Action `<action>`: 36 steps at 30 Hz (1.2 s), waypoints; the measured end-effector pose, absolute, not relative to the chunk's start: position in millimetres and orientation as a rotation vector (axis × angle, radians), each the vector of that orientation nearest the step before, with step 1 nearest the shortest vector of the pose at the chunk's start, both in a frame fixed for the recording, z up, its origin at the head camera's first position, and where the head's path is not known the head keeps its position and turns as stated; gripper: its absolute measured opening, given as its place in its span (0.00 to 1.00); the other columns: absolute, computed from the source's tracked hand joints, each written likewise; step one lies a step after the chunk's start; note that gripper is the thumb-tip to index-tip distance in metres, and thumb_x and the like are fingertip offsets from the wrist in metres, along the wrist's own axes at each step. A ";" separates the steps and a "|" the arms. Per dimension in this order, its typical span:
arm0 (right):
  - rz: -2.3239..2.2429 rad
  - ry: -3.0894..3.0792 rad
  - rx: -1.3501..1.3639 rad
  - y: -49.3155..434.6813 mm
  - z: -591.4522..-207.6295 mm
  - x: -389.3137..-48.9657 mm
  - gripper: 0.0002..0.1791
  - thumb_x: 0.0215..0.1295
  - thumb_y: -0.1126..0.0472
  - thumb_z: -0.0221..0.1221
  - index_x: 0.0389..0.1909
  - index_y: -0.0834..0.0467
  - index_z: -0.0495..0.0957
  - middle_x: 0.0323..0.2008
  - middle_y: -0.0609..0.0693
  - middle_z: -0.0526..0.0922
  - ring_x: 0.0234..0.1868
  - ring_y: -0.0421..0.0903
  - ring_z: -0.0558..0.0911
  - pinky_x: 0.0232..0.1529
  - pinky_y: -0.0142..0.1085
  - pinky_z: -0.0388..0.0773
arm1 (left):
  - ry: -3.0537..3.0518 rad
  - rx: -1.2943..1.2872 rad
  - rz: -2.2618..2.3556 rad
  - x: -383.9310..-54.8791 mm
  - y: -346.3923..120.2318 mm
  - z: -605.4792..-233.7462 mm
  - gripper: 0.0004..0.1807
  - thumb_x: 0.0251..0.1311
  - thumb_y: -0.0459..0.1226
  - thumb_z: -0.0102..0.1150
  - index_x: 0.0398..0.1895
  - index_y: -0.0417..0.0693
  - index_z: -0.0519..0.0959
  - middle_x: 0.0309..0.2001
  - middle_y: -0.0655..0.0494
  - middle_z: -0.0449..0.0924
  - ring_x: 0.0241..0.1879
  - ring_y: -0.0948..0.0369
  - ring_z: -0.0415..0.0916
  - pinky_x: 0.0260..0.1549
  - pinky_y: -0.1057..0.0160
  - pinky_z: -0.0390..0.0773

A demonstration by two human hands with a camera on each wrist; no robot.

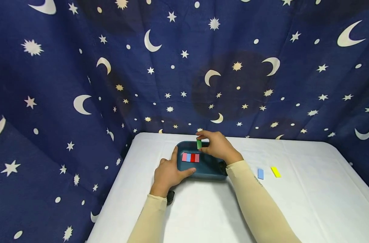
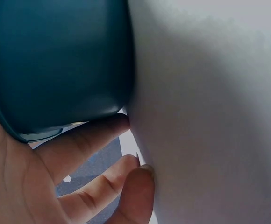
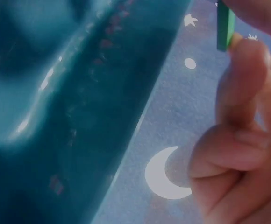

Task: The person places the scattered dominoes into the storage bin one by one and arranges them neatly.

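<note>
My right hand (image 1: 217, 145) pinches a small green rectangular block (image 1: 199, 144) between thumb and fingertips, holding it upright over the back of a dark teal tray (image 1: 207, 170). In the right wrist view the green block (image 3: 225, 27) shows as a thin slab at the fingertips. Inside the tray, a row of blocks lies side by side: pink (image 1: 184, 157), light blue (image 1: 188, 157), red (image 1: 192, 158) and another pink (image 1: 197, 158). My left hand (image 1: 168, 173) holds the tray's front left corner, index finger along the left side and thumb over the front rim. Other left fingers (image 2: 84, 144) lie against its outer wall.
On the white table (image 1: 293, 202), right of my right forearm, lie a blue block (image 1: 260, 173) and a yellow block (image 1: 276, 171). A dark blue curtain (image 1: 184, 74) with moons and stars hangs behind the table and along its left side.
</note>
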State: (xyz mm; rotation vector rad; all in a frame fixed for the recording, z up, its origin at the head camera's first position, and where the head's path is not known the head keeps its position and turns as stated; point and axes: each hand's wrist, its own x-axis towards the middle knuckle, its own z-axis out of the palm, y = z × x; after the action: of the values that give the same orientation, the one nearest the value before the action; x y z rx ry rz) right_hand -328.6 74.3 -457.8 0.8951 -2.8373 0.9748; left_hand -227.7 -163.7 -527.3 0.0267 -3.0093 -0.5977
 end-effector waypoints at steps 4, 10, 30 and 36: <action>0.953 -2.891 0.963 71.9 -467.1 -325.6 0.35 0.54 0.61 0.81 0.65 0.51 0.83 0.53 0.41 0.89 0.61 0.45 0.83 0.62 0.50 0.77 | -3.024 0.015 -0.606 -223.1 -160.7 -528.4 0.74 0.41 0.89 0.47 0.88 0.59 0.49 0.36 0.48 0.82 0.45 0.50 0.76 0.30 0.48 0.81; 0.823 -3.011 1.035 69.3 -472.5 -328.6 0.32 0.52 0.61 0.82 0.60 0.56 0.85 0.50 0.44 0.90 0.54 0.45 0.86 0.59 0.47 0.79 | -3.003 0.004 -0.597 -224.2 -161.4 -530.6 0.73 0.42 0.88 0.49 0.88 0.59 0.48 0.31 0.50 0.80 0.45 0.51 0.76 0.27 0.49 0.80; 0.473 -3.187 0.990 57.2 -486.2 -341.8 0.32 0.50 0.59 0.82 0.58 0.56 0.86 0.48 0.48 0.89 0.47 0.47 0.83 0.52 0.49 0.81 | -2.999 0.004 -0.593 -231.0 -167.0 -532.5 0.76 0.37 0.92 0.40 0.88 0.61 0.47 0.31 0.50 0.80 0.44 0.52 0.75 0.26 0.50 0.79; 0.422 -3.183 0.988 54.6 -483.1 -344.9 0.32 0.47 0.59 0.82 0.57 0.55 0.87 0.48 0.47 0.89 0.49 0.47 0.84 0.53 0.50 0.81 | -3.007 0.006 -0.579 -235.5 -167.1 -531.9 0.75 0.38 0.92 0.40 0.88 0.62 0.46 0.29 0.52 0.78 0.45 0.52 0.75 0.26 0.51 0.79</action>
State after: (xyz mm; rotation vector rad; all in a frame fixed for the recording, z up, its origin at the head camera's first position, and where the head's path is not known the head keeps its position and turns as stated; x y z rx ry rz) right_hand -344.9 54.6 -483.1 0.9885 -3.1831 0.4217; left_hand -235.5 -167.1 -531.9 0.0061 -3.0071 -0.5790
